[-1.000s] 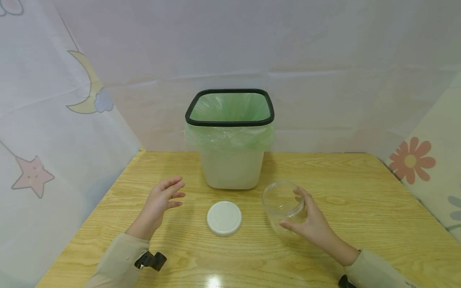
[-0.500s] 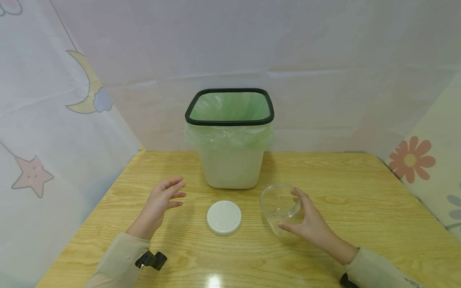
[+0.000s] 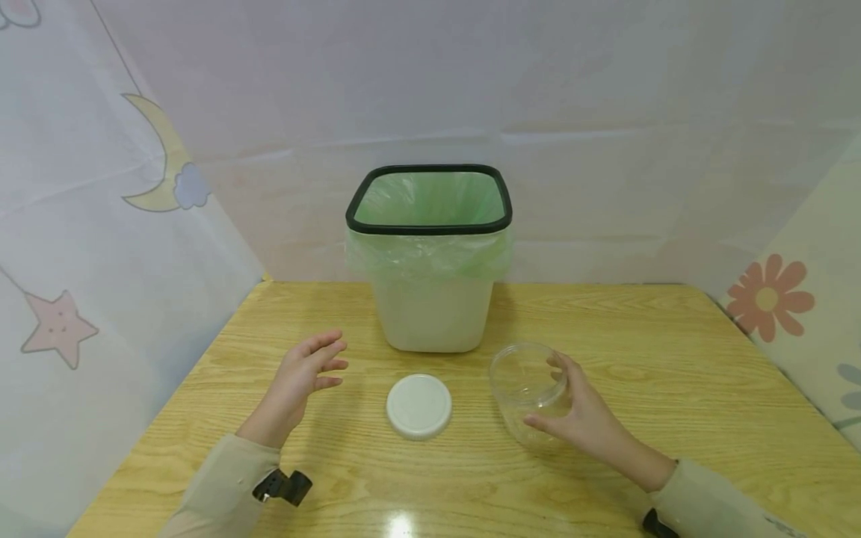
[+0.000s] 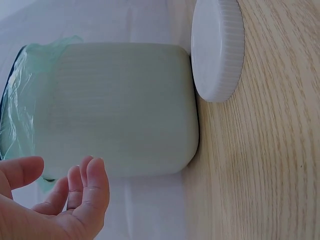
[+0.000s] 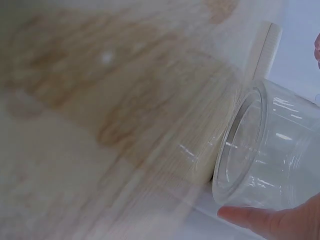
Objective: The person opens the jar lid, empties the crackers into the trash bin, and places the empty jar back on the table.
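Note:
A clear, see-through jar is in my right hand, to the right of centre in the head view. The right thumb and fingers curve around its side, and its mouth faces up. In the right wrist view the base of the jar is close to the tabletop, with the thumb against its wall. A white round screw lid with a ribbed edge lies flat on the table between the hands. My left hand hovers to the left of the lid, fingers loosely extended, holding nothing.
A pale bin with a black rim and a green bag liner stands behind the lid. The wooden table ends at a cloth backdrop at the back and sides.
My right hand shifts the jar slightly left, then back to the right. The left hand, lid and bin stay in place.

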`<state>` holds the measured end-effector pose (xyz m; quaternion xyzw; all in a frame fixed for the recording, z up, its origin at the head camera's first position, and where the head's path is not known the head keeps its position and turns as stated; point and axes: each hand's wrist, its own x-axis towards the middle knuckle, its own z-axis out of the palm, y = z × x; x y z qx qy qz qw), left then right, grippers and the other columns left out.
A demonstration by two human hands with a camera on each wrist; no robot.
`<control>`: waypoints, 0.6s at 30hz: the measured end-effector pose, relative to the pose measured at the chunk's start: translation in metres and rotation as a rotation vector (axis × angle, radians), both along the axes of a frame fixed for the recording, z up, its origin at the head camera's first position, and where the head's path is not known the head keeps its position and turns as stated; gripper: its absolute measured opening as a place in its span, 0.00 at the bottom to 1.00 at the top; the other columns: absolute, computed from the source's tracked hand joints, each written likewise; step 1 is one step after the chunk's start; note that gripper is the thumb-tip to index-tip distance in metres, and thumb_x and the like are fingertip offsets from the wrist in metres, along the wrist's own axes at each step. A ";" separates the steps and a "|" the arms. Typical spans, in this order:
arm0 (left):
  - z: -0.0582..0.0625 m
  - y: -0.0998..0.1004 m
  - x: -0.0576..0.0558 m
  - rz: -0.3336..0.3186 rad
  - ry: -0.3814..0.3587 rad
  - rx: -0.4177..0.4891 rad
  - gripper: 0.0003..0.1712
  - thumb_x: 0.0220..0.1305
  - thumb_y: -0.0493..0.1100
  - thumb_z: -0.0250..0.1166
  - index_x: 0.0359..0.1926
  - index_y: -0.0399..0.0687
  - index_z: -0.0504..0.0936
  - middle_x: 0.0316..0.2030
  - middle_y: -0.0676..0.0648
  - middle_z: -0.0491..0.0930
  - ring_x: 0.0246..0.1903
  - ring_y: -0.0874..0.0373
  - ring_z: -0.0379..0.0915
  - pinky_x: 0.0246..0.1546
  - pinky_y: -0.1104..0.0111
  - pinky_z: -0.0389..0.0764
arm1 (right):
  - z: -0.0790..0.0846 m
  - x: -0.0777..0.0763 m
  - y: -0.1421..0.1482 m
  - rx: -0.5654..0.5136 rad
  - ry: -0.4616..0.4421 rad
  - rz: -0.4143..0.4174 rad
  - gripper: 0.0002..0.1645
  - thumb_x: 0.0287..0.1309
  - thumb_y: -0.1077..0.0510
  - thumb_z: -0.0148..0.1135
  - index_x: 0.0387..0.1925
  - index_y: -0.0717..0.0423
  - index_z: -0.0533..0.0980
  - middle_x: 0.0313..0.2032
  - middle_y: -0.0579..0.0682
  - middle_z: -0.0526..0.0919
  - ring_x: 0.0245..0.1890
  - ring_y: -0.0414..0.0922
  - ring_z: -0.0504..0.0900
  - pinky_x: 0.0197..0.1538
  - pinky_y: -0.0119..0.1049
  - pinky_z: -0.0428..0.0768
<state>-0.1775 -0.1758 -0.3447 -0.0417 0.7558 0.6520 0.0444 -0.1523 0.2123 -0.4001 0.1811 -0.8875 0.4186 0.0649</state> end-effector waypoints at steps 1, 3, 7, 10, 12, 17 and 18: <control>0.000 0.000 0.000 -0.002 -0.001 0.002 0.26 0.76 0.45 0.51 0.68 0.35 0.64 0.61 0.37 0.67 0.39 0.63 0.75 0.39 0.70 0.79 | 0.000 0.000 0.001 -0.006 -0.007 0.002 0.65 0.44 0.58 0.79 0.70 0.73 0.44 0.64 0.73 0.58 0.61 0.74 0.62 0.52 0.72 0.66; 0.000 0.000 0.000 -0.007 -0.001 0.002 0.26 0.76 0.44 0.51 0.68 0.35 0.64 0.61 0.37 0.67 0.40 0.62 0.75 0.39 0.70 0.79 | 0.000 0.000 0.002 -0.017 -0.022 0.003 0.65 0.44 0.58 0.79 0.70 0.73 0.44 0.64 0.72 0.58 0.61 0.74 0.62 0.53 0.72 0.66; -0.001 0.001 0.001 -0.014 0.000 0.000 0.26 0.76 0.44 0.51 0.68 0.35 0.64 0.61 0.37 0.67 0.40 0.61 0.75 0.40 0.70 0.79 | -0.001 0.001 0.006 -0.044 -0.056 -0.001 0.64 0.44 0.59 0.79 0.69 0.73 0.44 0.64 0.71 0.58 0.61 0.74 0.61 0.53 0.71 0.66; -0.002 0.001 0.001 -0.016 -0.002 0.000 0.26 0.75 0.44 0.52 0.68 0.35 0.64 0.60 0.38 0.67 0.41 0.61 0.75 0.40 0.69 0.79 | -0.003 0.003 0.009 -0.052 -0.071 -0.001 0.63 0.44 0.59 0.79 0.69 0.73 0.44 0.64 0.71 0.58 0.61 0.75 0.61 0.52 0.72 0.67; -0.003 0.001 0.001 -0.017 -0.006 0.000 0.26 0.75 0.44 0.52 0.68 0.35 0.64 0.60 0.38 0.67 0.41 0.61 0.74 0.40 0.69 0.78 | -0.004 0.004 0.011 -0.048 -0.070 0.004 0.63 0.45 0.60 0.78 0.68 0.74 0.44 0.63 0.71 0.57 0.60 0.76 0.61 0.50 0.72 0.67; -0.005 0.001 0.002 -0.019 -0.011 0.001 0.26 0.75 0.45 0.52 0.68 0.35 0.64 0.61 0.37 0.67 0.41 0.60 0.74 0.41 0.68 0.78 | -0.006 0.006 0.015 -0.059 -0.079 0.011 0.62 0.45 0.61 0.78 0.67 0.75 0.44 0.63 0.71 0.56 0.60 0.76 0.61 0.49 0.73 0.67; -0.005 0.001 0.002 -0.019 -0.013 0.002 0.26 0.75 0.45 0.51 0.68 0.36 0.64 0.61 0.37 0.67 0.41 0.60 0.74 0.41 0.68 0.78 | -0.007 0.007 0.015 -0.062 -0.081 0.011 0.62 0.45 0.61 0.78 0.67 0.74 0.44 0.63 0.71 0.56 0.60 0.76 0.61 0.49 0.73 0.67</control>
